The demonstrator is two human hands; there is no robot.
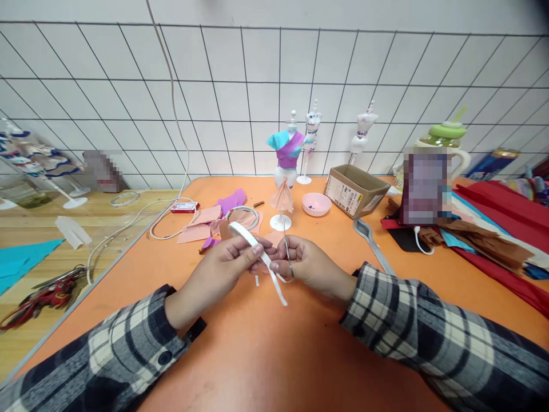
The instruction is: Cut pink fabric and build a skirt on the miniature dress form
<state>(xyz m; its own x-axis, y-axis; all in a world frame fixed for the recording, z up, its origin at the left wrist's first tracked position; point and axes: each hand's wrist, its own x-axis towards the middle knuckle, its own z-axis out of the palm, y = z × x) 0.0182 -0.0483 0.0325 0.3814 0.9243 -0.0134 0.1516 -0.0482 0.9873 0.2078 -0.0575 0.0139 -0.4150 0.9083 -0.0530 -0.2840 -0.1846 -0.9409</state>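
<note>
Left hand [229, 258] is pinching a white strip [243, 232] between thumb and fingers, mostly closed. Strip is running diagonally over the middle of the orange table [240, 349], its loose end hanging toward the near side. Right hand [316, 266] is curling around a thin metal tool [284, 233], blade end pointing far; probably small scissors, but the fingers are covering too much to be sure. Fingertips of both hands are sitting close together.

Just beyond the hands, a dress form [286, 176] is standing upright, wearing a blue and purple wrap up top and a peach piece [282, 198] lower down. Pink bowl [316, 205] is sitting to its right, cardboard box [364, 197] farther right. Two more forms are standing behind, near the tiled wall [261, 103]. Purple scrap [232, 201] and peach scraps [196, 233] are lying left of the dress form; small red box [184, 207] is lying left of those. Far right, a phone [424, 189] is leaning upright, white cable [418, 237] trailing from its bottom.
</note>
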